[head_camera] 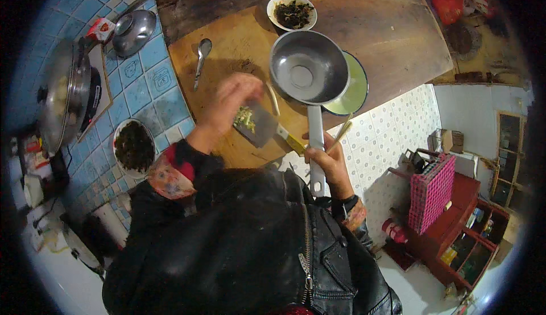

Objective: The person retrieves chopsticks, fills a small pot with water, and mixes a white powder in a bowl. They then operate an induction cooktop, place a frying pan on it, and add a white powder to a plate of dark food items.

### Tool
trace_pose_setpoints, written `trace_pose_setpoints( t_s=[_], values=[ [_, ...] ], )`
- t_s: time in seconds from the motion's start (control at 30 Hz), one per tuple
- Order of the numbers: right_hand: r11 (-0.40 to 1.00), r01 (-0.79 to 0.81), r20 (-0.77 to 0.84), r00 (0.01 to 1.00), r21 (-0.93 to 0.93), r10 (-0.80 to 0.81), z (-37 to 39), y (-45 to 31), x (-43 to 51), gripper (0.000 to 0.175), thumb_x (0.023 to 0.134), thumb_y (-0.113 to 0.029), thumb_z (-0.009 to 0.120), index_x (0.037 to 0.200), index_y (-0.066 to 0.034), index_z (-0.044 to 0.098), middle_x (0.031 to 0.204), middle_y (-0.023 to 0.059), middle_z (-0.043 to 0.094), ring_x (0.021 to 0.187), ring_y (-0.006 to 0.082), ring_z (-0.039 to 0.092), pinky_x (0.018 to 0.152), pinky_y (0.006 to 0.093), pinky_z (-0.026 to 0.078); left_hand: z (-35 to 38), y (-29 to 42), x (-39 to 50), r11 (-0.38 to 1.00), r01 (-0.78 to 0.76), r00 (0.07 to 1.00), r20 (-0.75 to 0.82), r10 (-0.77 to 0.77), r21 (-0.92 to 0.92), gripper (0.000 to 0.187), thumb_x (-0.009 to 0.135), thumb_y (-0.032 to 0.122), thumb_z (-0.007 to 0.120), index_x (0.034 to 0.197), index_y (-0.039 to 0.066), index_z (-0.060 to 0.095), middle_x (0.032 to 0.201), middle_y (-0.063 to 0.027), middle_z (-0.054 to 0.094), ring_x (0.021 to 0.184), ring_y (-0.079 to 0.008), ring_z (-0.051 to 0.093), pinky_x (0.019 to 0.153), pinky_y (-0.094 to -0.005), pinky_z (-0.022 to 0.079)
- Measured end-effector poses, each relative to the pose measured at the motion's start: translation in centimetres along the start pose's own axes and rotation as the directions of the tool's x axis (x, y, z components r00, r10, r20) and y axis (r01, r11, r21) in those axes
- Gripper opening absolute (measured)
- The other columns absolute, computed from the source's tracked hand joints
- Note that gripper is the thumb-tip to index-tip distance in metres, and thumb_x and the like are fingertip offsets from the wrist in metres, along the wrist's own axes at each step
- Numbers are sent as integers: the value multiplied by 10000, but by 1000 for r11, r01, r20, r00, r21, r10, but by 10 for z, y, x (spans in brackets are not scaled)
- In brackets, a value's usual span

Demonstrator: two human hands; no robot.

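My right hand (328, 159) is closed around the grey handle of a saucepan (309, 65), thumb over the top. The pan is empty inside and overlaps a green plate (358, 80) with a dark rim. A cleaver's yellow handle (294, 144) runs to the same hand's fingers; whether they grip it too is hidden. Thin pale sticks or stalks (341, 131) show beside that hand. Chopped pale-green pieces (244, 118) lie on the cleaver's blade (262, 129). Over the blade's far-left side is my left hand (234, 95), blurred, fingers bent; what it holds cannot be made out.
On the wooden board (230, 37) lie a metal spoon (203, 52) and a white stalk (273, 98). Behind stands a bowl of dark greens (293, 14). At left are another filled bowl (134, 146), a metal lid (134, 33) and a lidded pot (64, 97) on a cooker.
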State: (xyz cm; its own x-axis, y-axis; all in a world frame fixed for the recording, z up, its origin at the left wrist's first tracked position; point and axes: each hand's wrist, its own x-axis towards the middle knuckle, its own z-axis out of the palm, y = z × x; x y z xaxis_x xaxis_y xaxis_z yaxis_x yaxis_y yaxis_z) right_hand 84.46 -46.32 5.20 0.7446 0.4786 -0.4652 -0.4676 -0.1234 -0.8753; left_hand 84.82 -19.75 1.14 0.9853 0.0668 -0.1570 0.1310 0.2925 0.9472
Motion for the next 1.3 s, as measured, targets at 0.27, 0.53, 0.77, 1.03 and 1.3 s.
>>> trace_pose_setpoints(
  t_s=[0.27,0.53,0.77,1.03,1.3],
  values=[
    [956,283,171,949,-79,-266,-22,27,32,422,743,-152,622,1104,29,499,1069,69,500,974,162,499,829,290,413,137,-28,-17,876,296,955,94,-282,-381,273,853,297,568,941,39,556,836,-42,592,689,-119,577,603,-254,473],
    [960,279,339,903,3,-263,-22,5,19,323,855,-255,540,1055,-1,541,1007,41,505,890,102,473,729,238,401,131,-34,-20,868,200,968,-46,-247,-456,263,818,250,597,921,8,588,819,-75,621,699,-160,615,640,-262,496],
    [910,289,31,956,-299,-293,-74,-26,13,411,932,-297,332,920,6,608,752,61,605,571,93,477,529,214,366,105,-23,-13,871,281,928,-118,-354,-403,226,815,263,611,765,52,545,667,-50,548,617,-180,587,620,-291,490],
    [814,554,-302,757,-173,-580,-131,-41,24,353,923,-325,449,879,-8,599,733,25,531,562,86,485,498,221,406,87,-18,-5,875,229,967,-8,-256,-427,188,843,211,568,902,52,486,653,-34,470,527,-131,496,479,-256,404],
    [634,510,-121,716,-582,-687,-139,16,95,173,824,-160,614,837,11,637,874,98,595,780,167,574,673,281,459,117,-19,-2,884,268,954,-26,-300,-383,152,842,185,566,875,67,478,635,-17,465,491,-118,481,445,-247,398]
  ],
)
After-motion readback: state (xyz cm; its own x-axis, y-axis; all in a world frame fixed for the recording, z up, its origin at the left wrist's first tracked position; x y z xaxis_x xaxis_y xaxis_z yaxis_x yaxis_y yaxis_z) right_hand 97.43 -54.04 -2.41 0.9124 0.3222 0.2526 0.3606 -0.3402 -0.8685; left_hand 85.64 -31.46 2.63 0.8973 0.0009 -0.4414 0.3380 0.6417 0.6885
